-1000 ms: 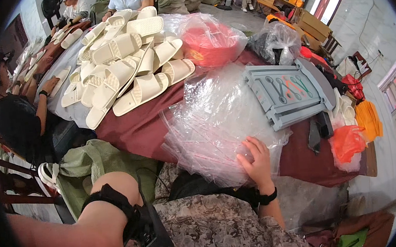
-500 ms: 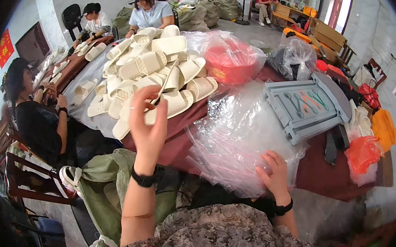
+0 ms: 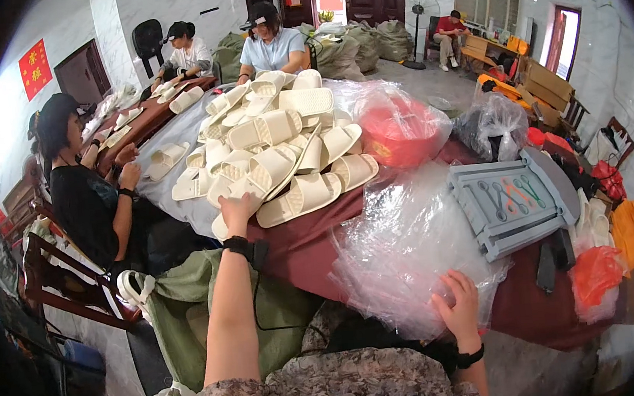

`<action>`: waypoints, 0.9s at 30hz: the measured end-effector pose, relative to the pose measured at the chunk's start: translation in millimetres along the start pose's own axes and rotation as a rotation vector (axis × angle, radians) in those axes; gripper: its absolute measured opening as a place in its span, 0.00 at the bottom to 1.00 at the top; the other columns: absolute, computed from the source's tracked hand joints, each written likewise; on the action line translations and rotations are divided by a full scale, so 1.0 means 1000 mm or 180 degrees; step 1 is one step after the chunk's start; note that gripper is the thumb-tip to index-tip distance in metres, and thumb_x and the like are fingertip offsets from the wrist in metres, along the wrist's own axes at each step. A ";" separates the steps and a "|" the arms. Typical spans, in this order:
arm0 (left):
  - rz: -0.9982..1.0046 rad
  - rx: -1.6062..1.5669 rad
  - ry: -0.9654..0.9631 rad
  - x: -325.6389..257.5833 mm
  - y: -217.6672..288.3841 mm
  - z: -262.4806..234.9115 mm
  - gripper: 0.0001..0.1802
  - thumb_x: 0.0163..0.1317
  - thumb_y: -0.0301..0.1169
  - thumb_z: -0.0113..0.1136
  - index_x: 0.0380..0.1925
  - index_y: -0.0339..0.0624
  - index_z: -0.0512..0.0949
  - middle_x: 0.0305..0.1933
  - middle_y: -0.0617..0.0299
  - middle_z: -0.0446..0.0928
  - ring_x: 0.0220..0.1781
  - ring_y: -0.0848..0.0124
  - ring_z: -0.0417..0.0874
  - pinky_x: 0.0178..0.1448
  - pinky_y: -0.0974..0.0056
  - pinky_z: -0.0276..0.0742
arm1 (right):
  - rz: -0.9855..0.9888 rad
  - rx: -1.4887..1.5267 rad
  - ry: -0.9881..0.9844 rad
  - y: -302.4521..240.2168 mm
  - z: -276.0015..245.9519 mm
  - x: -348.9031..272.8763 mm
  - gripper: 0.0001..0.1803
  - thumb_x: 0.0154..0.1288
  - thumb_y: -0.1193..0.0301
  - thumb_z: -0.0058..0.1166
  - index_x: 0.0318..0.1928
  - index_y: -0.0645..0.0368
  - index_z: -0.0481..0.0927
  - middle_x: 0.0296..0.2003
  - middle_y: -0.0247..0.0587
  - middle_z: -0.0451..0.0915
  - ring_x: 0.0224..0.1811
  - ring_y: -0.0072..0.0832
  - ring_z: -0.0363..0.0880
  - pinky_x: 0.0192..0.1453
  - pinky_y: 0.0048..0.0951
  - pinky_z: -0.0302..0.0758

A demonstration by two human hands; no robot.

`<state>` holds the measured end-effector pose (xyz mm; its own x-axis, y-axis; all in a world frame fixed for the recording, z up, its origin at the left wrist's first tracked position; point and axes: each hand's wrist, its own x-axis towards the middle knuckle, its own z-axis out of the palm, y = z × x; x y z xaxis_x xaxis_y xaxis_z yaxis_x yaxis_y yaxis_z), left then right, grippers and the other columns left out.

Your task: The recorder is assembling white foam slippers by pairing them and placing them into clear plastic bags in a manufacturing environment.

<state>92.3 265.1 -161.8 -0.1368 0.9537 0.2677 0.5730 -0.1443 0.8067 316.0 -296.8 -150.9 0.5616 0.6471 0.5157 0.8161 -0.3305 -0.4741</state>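
Cream slippers [image 3: 264, 129] are heaped on the table. At the heap's near edge, my left hand [image 3: 238, 211] is closed on the near end of a slipper [image 3: 273, 167], its fingertips partly hidden. Another slipper [image 3: 307, 152] leans edge-on just beside it. Clear plastic bags [image 3: 405, 258] with pink edges lie in a loose stack to the right. My right hand [image 3: 460, 305] rests on the stack's near right corner, thumb and fingers apart, holding nothing I can see.
A grey folding stool [image 3: 510, 204] lies right of the bags. Behind them stands a red tub [image 3: 402, 134] covered in plastic. A green sack [image 3: 191, 314] hangs by the table's near left. Co-workers, one in black [image 3: 83, 196], sit at the left and far side, handling slippers.
My left hand has come down from above the heap onto a slipper. My right hand stays on the bags. The view has shifted, so the scene sits lower and farther right.
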 end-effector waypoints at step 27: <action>-0.0176 -0.4040 -0.3763 -0.215 0.209 -0.101 0.26 0.67 0.25 0.60 0.64 0.38 0.64 0.54 0.59 0.79 0.55 0.72 0.81 0.56 0.67 0.78 | 0.0223 0.0016 -0.0211 0.006 -0.016 -0.004 0.27 0.57 0.61 0.66 0.55 0.59 0.79 0.62 0.49 0.73 0.65 0.51 0.69 0.68 0.47 0.65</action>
<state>159.5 3.3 2.7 0.8164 0.5429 0.1969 -0.4306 0.3450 0.8340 321.0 -312.4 -144.8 0.6069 0.6665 0.4330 0.7744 -0.3732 -0.5109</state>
